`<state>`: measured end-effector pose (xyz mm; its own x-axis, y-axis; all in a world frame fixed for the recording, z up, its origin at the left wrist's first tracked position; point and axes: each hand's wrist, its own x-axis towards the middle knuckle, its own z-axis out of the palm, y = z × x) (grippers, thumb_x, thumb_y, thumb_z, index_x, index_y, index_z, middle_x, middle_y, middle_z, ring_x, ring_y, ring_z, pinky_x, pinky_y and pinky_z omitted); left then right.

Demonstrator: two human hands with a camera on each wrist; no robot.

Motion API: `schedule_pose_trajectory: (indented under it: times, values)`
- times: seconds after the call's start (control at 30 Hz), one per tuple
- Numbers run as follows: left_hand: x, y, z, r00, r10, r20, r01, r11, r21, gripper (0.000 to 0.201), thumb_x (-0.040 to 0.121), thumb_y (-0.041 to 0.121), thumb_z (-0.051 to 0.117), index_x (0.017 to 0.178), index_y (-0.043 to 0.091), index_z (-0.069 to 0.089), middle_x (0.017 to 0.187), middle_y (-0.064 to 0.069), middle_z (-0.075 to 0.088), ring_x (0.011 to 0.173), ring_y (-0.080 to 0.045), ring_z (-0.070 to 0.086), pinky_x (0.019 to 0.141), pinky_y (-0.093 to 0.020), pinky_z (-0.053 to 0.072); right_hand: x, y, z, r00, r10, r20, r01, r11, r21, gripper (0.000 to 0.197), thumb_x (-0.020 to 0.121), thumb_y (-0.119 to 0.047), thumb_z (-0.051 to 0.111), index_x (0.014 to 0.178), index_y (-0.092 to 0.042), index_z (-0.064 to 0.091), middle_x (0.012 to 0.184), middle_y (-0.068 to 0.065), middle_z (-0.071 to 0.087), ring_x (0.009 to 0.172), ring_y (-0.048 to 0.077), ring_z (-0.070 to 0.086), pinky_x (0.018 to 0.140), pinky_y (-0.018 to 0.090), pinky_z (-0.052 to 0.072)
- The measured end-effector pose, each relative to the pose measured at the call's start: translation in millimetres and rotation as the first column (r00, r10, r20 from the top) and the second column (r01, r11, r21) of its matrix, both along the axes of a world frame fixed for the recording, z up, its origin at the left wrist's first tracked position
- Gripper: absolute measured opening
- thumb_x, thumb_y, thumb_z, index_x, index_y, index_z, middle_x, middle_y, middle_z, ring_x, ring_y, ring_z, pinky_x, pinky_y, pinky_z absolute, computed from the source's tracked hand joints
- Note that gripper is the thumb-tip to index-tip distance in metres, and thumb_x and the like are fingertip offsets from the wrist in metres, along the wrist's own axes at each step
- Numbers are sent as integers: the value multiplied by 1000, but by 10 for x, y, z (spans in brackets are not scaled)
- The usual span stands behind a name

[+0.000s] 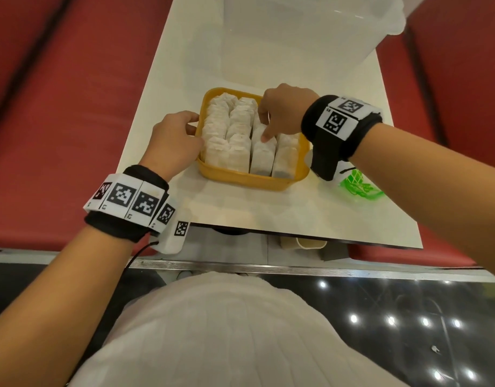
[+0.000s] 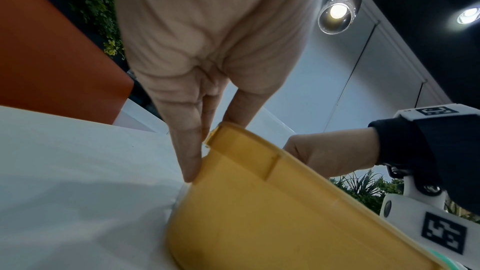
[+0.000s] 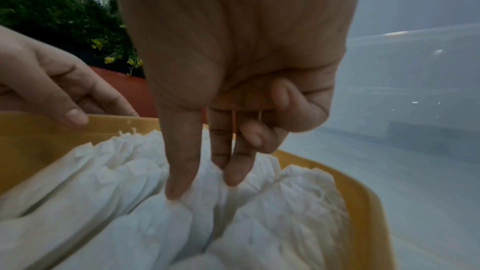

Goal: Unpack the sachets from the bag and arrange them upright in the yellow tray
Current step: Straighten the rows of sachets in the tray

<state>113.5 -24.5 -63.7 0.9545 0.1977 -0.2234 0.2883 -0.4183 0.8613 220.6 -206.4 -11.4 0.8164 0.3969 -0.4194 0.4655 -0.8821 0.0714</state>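
The yellow tray [image 1: 249, 180] stands mid-table, packed with several rows of white sachets [image 1: 236, 152] standing upright. My left hand [image 1: 197, 129] grips the tray's left rim; in the left wrist view its fingers [image 2: 191, 163] lie against the outer wall of the tray [image 2: 259, 223] with the thumb over the rim. My right hand [image 1: 264, 129] reaches down into the third row. In the right wrist view my right hand [image 3: 207, 180] pinches the top of one sachet [image 3: 202, 196] between thumb and fingers, inside the tray [image 3: 363, 202].
A crumpled green-printed bag [image 1: 358, 188] lies on the white table [image 1: 240, 213] right of the tray, under my right wrist. A large clear plastic box [image 1: 296, 37] stands at the far end. Red seats flank the table.
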Motion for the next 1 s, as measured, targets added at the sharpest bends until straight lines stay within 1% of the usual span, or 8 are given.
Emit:
schedule_pose_trajectory:
  times: [0.1,0.17,0.3,0.4,0.53,0.67,0.8,1.0]
  values:
    - [-4,2,6,1000,-2,-10,2,1000,0,47,86,7,56,131,16,57,112,-8,68,102,-27,64,90,-46,55,-54,58,76,995,58,78,-64,994,83,28,79,-38,74,94,-16,65,96,3,64,86,25,61,71,33,48]
    - [-5,-9,13,1000,-5,-3,5,1000,0,45,86,6,55,130,16,57,111,-8,68,102,-27,64,89,-46,55,-121,144,110,992,117,51,-122,986,111,21,80,-35,74,90,-17,67,90,1,64,83,23,61,69,31,47]
    - [-11,-18,26,1000,-7,5,7,1000,10,44,87,5,55,130,16,57,112,-8,67,101,-26,64,88,-45,55,-248,335,35,975,216,-48,-215,976,22,18,81,-36,73,77,-20,65,76,-4,61,77,19,58,62,29,42]
    - [-24,-11,27,1000,-7,7,7,1000,6,44,88,5,56,130,16,57,113,-9,67,104,-26,63,88,-45,56,-246,388,-48,965,251,-69,-255,966,-43,23,82,-31,72,68,-22,57,74,-3,58,81,20,59,65,32,47]
    - [-41,-12,17,1000,-2,5,3,1000,-5,44,87,5,56,129,17,58,112,-9,67,102,-27,64,88,-45,56,-212,359,-29,968,244,-52,-247,967,-57,14,81,-30,74,78,-19,66,86,0,65,80,21,58,66,32,46]
    - [-35,-17,27,1000,-3,12,3,1000,1,43,87,5,56,129,16,58,113,-9,67,102,-26,64,88,-45,56,-204,373,25,977,209,-34,-208,978,27,24,78,-39,75,68,-22,61,69,-5,58,77,22,62,61,30,44]
    - [-36,-23,27,1000,-6,19,6,1000,3,42,88,6,56,128,16,59,113,-8,67,103,-26,64,89,-45,55,-230,508,24,970,241,-11,-240,968,72,28,77,-45,74,84,-18,67,75,-4,59,78,21,61,63,30,44]
    - [-40,-14,25,1000,-5,19,5,1000,-1,38,89,8,56,124,18,62,111,-7,68,100,-26,65,88,-45,56,-222,709,-30,934,336,-118,-342,939,-29,18,86,-26,68,75,-14,61,70,-1,57,75,19,54,58,26,39]
